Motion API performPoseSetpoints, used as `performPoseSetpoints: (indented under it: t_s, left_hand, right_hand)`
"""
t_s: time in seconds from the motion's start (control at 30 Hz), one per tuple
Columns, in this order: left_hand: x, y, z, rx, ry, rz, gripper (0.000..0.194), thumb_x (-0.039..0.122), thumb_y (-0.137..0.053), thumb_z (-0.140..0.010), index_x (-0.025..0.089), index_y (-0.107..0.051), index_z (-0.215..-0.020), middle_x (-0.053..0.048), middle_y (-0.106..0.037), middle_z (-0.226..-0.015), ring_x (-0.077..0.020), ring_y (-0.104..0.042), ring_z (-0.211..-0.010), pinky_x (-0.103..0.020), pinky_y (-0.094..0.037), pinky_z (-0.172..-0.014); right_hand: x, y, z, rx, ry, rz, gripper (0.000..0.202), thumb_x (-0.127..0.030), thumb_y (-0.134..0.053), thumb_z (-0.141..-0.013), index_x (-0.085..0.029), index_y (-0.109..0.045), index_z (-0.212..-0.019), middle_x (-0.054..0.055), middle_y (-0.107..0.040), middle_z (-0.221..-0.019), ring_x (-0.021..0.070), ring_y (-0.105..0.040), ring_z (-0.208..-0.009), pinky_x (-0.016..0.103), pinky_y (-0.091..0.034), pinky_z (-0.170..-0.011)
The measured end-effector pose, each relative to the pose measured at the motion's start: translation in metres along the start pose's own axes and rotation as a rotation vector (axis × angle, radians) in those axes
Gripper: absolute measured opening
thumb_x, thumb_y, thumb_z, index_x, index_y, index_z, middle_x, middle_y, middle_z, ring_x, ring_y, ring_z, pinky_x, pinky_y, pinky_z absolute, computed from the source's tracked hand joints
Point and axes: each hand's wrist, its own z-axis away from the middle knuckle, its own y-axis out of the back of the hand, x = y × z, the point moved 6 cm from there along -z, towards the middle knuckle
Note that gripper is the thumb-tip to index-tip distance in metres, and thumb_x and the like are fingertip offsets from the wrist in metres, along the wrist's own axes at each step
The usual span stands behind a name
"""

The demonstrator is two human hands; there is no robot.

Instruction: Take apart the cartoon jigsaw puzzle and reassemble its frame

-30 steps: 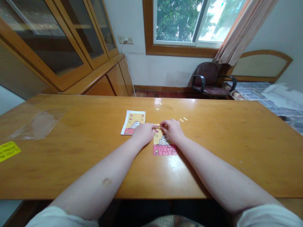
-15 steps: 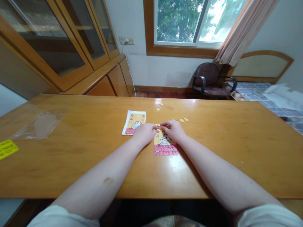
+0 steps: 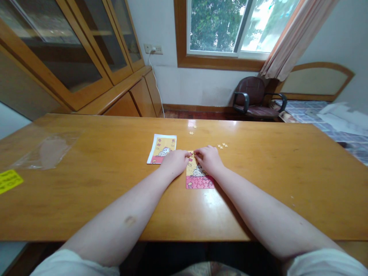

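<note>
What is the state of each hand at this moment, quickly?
Left hand: fingers curled at the jigsaw puzzle; grip cannot be told.
Right hand: fingers bent over its upper part; grip cannot be told either.

Now covers slightly more of the white animal point(image 3: 197, 173) on the puzzle point(image 3: 199, 182) with the right hand point(image 3: 211, 159) than a second ago.

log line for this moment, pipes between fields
left hand: at upper left edge of puzzle | right hand: over its upper right | sheet: left of puzzle | loose pieces: farther back on table
</note>
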Motion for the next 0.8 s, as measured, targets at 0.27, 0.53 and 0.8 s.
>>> performPoseSetpoints:
  t_s: [0.27,0.53,0.8]
  left_hand:
    - [-0.003,-0.001,0.0,-0.01,0.005,0.009,0.037,0.022,-0.042,-0.086,0.027,-0.071,-0.109,-0.003,-0.072,-0.11,-0.0237,-0.065,-0.101,-0.035,-0.05,-0.088]
    - [-0.002,-0.001,0.001,-0.013,0.007,0.006,0.035,0.025,-0.042,-0.087,0.027,-0.071,-0.108,-0.004,-0.072,-0.109,-0.0226,-0.065,-0.1,-0.032,-0.05,-0.088]
    - [-0.001,0.001,0.001,0.02,-0.017,0.015,0.037,0.024,-0.043,-0.086,0.028,-0.069,-0.112,-0.003,-0.072,-0.111,-0.0224,-0.065,-0.102,-0.032,-0.049,-0.088]
  right_hand:
    - [-0.003,0.001,0.002,-0.001,0.07,0.007,0.021,-0.029,-0.054,-0.09,-0.023,-0.074,-0.092,0.007,-0.07,-0.098,0.0209,-0.054,-0.094,0.034,-0.032,-0.08]
    - [-0.009,0.001,0.006,-0.061,0.1,-0.01,0.024,-0.02,-0.052,-0.084,-0.023,-0.075,-0.09,0.006,-0.068,-0.101,0.0214,-0.053,-0.095,0.036,-0.033,-0.084]
    - [-0.013,0.0,0.008,-0.098,0.152,0.026,0.024,-0.023,-0.051,-0.087,-0.024,-0.074,-0.096,0.006,-0.07,-0.103,0.0222,-0.052,-0.094,0.036,-0.032,-0.082]
